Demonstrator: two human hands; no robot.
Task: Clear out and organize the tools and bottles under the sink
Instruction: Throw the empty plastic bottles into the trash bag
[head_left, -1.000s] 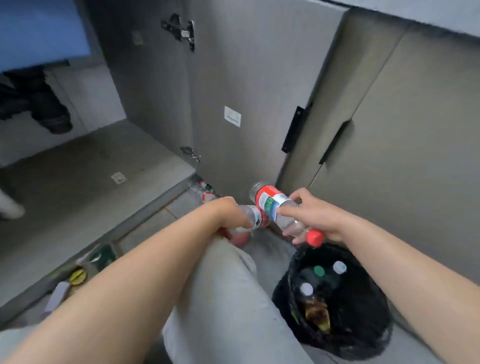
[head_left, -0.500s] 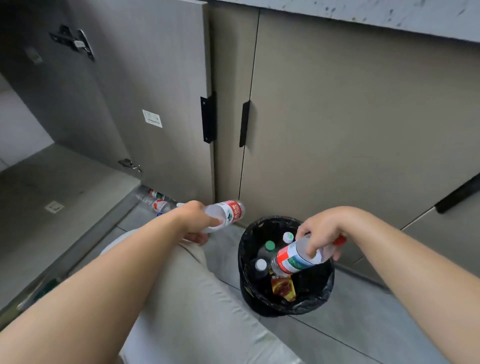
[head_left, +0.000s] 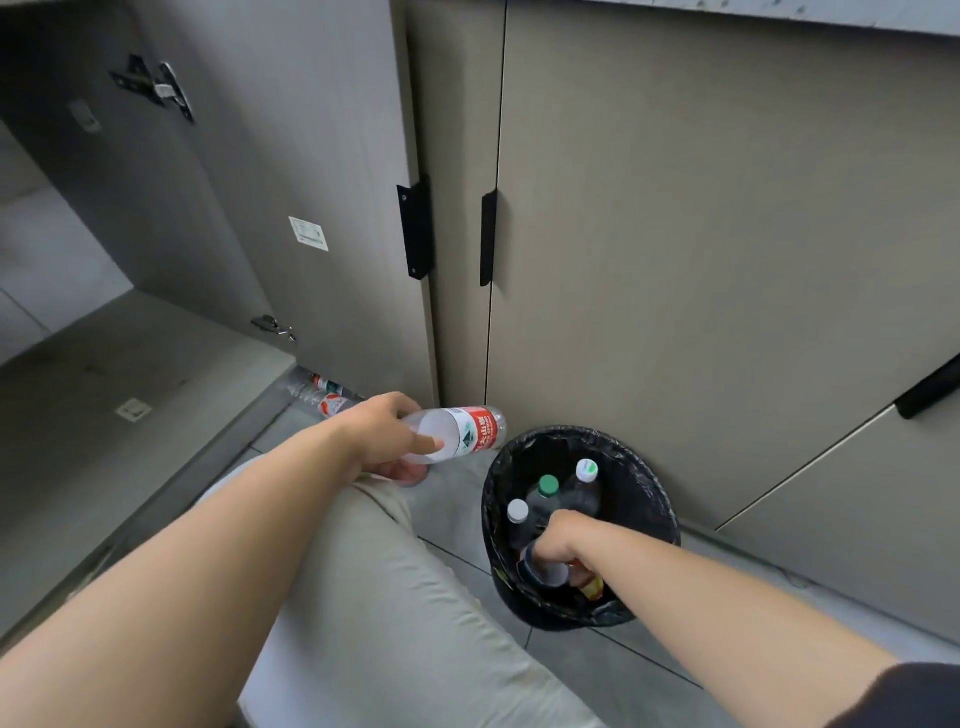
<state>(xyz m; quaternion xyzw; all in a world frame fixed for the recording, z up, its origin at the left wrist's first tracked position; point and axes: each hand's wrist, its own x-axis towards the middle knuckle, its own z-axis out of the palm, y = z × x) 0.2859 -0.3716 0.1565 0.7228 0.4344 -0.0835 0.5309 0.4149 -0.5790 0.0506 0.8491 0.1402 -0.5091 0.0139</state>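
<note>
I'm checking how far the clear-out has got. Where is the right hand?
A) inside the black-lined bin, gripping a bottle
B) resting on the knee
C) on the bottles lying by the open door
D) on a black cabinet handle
A: the right hand is down inside the black-lined bin, gripping a clear bottle; the left hand holds the red-label bottle outside it.
</note>
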